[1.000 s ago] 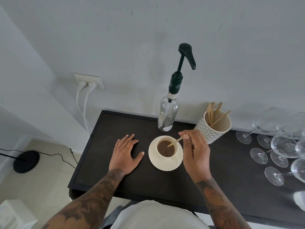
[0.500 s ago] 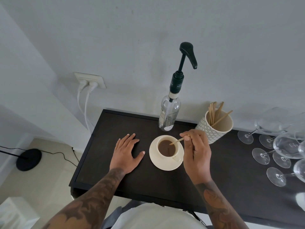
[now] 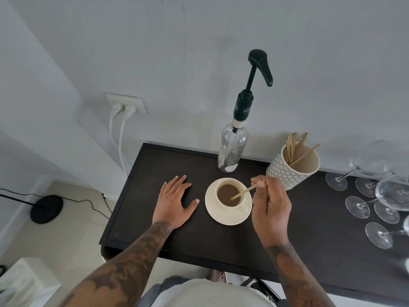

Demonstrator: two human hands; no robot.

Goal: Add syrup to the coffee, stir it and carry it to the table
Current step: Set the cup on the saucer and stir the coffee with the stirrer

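Note:
A cream cup of brown coffee [image 3: 228,194] stands on a cream saucer [image 3: 218,214] on the black counter [image 3: 155,173]. My right hand [image 3: 271,207] pinches a thin wooden stirrer [image 3: 243,192], whose lower end dips into the coffee. My left hand [image 3: 174,201] lies flat on the counter just left of the saucer, fingers spread and holding nothing. Behind the cup, by the wall, is the clear syrup bottle [image 3: 232,151] with its dark green pump [image 3: 261,65].
A patterned white pot [image 3: 290,171] with several wooden stirrers stands right of the bottle. Several wine glasses [image 3: 376,196] lie on their sides at the counter's right end. Left of the counter are a wall socket with two white plugs [image 3: 126,105] and a black lamp base [image 3: 46,208] on the floor.
The stirrer's tip has swung within the cup, from the right rim toward the lower middle of the coffee. My right hand shifted slightly; my left hand stayed flat.

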